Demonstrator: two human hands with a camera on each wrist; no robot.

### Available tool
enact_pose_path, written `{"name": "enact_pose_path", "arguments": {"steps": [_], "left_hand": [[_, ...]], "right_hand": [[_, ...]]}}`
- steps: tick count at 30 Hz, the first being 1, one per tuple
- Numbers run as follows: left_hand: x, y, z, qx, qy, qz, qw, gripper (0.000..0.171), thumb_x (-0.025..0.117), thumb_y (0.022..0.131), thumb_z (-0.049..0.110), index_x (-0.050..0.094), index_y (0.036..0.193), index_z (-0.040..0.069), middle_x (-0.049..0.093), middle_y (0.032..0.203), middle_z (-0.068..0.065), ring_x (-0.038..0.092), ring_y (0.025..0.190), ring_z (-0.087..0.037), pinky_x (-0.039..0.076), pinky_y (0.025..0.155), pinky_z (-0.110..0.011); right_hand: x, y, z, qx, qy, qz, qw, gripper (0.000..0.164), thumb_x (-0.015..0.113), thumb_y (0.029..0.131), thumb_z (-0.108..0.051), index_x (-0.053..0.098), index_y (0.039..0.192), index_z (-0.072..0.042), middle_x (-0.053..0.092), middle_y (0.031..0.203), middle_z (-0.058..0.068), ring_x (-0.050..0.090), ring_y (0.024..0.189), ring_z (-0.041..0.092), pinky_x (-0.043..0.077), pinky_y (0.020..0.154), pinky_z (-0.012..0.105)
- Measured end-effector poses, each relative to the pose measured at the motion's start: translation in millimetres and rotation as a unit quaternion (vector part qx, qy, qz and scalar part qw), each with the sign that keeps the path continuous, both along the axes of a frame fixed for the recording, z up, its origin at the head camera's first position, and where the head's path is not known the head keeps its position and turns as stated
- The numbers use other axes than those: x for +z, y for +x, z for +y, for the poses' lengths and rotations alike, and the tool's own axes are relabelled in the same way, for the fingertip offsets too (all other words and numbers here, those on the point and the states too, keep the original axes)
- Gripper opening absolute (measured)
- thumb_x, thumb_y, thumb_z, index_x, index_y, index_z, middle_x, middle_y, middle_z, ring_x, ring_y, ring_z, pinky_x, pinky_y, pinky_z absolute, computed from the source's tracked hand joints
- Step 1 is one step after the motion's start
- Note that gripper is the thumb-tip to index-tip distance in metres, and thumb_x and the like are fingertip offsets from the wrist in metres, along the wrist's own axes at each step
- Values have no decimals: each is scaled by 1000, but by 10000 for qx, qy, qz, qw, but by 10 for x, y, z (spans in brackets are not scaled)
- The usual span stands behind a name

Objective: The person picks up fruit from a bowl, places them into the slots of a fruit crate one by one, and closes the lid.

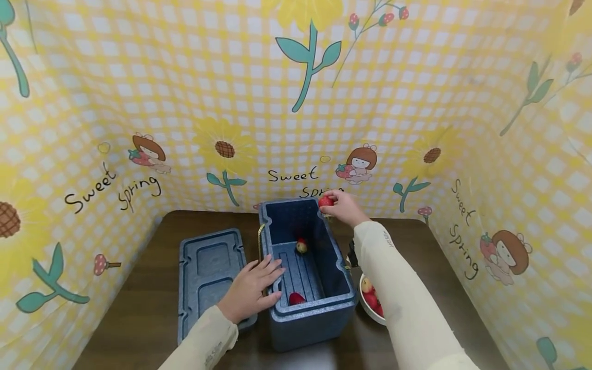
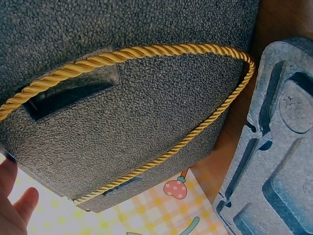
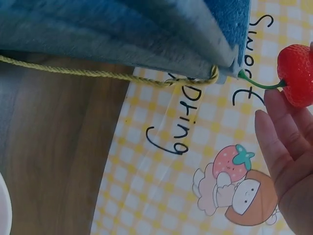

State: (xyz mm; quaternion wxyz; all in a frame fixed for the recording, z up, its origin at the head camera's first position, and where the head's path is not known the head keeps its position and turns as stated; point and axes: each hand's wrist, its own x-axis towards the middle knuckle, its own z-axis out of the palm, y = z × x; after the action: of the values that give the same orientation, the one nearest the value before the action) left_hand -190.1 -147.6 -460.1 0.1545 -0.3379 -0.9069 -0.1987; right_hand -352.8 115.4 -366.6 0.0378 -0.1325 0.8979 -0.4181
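My right hand (image 1: 346, 206) holds a red toy strawberry (image 3: 296, 74) with a thin green stem, over the far right corner of a blue-grey foam box (image 1: 310, 311). In the right wrist view the stem points towards the box's rim. The box has no lid on it. Inside lie a yellow-and-red fruit (image 1: 301, 246) towards the far end and a red fruit (image 1: 296, 298) near the front. My left hand (image 1: 252, 287) rests on the box's left rim with its fingers extended over the edge. Only its fingertips show in the left wrist view.
The foam lid (image 1: 215, 257) lies left of the box on the dark wooden table (image 1: 143, 288). Right of the box, partly behind my right sleeve, stands a white bowl (image 1: 370, 314) of several red and yellowish fruits. A yellow rope (image 2: 195, 132) loops along the box's left side.
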Motion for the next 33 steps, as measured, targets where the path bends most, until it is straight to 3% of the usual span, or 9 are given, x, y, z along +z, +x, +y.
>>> {"name": "enact_pose_path", "arguments": {"steps": [7, 13, 24, 33], "left_hand": [[13, -6, -14, 25, -136, -40, 9999, 50, 60, 88, 36, 61, 131, 10, 55, 136, -7, 45, 131, -28, 37, 101, -53], [17, -19, -20, 54, -93, -4, 9999, 50, 63, 87, 34, 61, 130, 9, 56, 135, -8, 46, 130, -29, 38, 101, -53], [46, 16, 12, 102, -201, -147, 9996, 49, 59, 89, 37, 62, 130, 9, 55, 136, -7, 44, 132, -29, 38, 101, -53], [10, 2, 2, 56, -107, -39, 9999, 49, 59, 88, 37, 62, 129, 9, 55, 136, -8, 45, 131, -28, 38, 100, -53]], "right_hand": [[64, 2, -177, 56, 231, 47, 9997, 41, 67, 88, -18, 60, 126, -4, 61, 120, 20, 59, 100, 29, 50, 82, 36], [115, 2, -354, 156, 68, -41, 9998, 45, 66, 90, -17, 58, 133, -7, 60, 125, 17, 59, 105, 28, 51, 84, 36], [16, -58, -550, 368, 267, -202, 9988, 47, 67, 90, -18, 57, 135, -10, 55, 132, 13, 55, 99, 25, 49, 88, 36], [-116, -47, -626, 565, 561, -82, 9968, 45, 68, 89, -18, 59, 132, -7, 60, 126, 12, 57, 93, 21, 49, 84, 34]]}}
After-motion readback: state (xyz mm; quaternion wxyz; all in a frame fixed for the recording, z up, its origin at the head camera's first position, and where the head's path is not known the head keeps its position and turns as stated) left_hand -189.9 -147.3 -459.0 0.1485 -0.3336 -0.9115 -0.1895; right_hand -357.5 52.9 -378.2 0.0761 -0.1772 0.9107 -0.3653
